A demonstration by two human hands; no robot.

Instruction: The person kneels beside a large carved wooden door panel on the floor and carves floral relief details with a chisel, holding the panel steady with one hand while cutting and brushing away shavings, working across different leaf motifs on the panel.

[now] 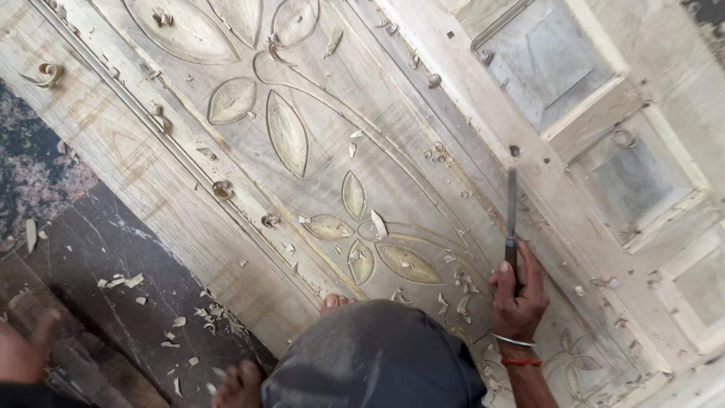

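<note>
Head view: right hand [519, 296] grips chisel [512, 215] over carved wooden panel [317, 151].

- The right hand [518, 296] is bare, with a thin silver metal bangle [513, 341] and a red-orange thread band [521, 362] at the wrist.
- Dark grey cloth garment [374, 355] covers the lap.
- Bare feet [239, 383].
- Left hand [24, 349] bare, blurred.

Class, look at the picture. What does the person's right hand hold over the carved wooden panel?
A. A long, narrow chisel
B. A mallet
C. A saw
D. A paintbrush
A: the right hand grips the handle of a slim chisel whose straight blade points away across the carved panel, among scattered wood chips.
</note>
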